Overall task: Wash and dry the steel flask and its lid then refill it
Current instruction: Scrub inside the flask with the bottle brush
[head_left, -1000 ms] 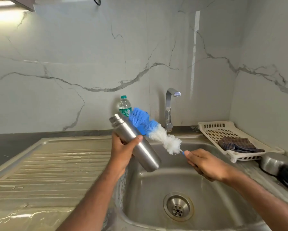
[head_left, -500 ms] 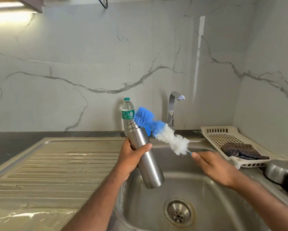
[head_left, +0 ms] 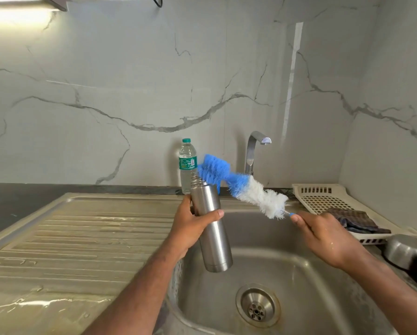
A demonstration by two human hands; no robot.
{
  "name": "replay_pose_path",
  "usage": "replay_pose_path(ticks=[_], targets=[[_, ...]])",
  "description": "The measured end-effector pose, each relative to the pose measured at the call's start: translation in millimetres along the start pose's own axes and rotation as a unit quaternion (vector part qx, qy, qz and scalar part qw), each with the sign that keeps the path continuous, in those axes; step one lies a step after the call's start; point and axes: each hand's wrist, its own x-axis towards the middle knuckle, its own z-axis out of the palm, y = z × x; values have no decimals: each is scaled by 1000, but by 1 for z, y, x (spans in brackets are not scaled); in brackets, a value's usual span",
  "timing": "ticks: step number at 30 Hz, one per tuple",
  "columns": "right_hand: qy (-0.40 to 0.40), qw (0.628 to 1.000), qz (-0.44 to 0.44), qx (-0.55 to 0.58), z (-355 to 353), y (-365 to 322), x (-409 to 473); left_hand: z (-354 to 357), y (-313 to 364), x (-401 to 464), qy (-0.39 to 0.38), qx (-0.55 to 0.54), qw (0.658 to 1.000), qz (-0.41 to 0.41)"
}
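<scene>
Left hand wrapped round steel flask, flask tilted, mouth at 11 o'clock, held over sink basin. Right hand pinching thin handle of blue-white bottle brush, head sitting just past flask mouth at 1 o'clock, not inside yet. Risk imo: wet steel slips, flask drops and dents; fat bristles catch on narrow neck. Lid not visible.

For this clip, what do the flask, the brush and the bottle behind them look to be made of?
The flask: brushed steel, going by its grey satin sheen and soft reflections. The bottle brush: probably synthetic bristles, blue toward the tip and white toward the handle, fluffy and matte; its core is hidden. The water bottle: clear thin plastic, see-through, with a green cap and label.
</scene>
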Motion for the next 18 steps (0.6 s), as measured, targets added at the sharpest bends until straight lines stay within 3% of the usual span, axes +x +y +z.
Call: replay_pose_path(ticks=[3, 7, 13, 18], targets=[[-28, 999, 30, 22, 3, 5, -1, -3, 8, 0, 27, -61, 998, -4], [-156, 983, 96, -23, 9, 10, -6, -14, 19, 2, 55, -171, 984, -9], [-188, 948, 158, 203, -6, 12, -11, -29, 21, 10, 120, -300, 946, -9], [-210, 911, 228, 272, -5, 20, -13, -48, 14, 18, 217, -371, 902, -41]])
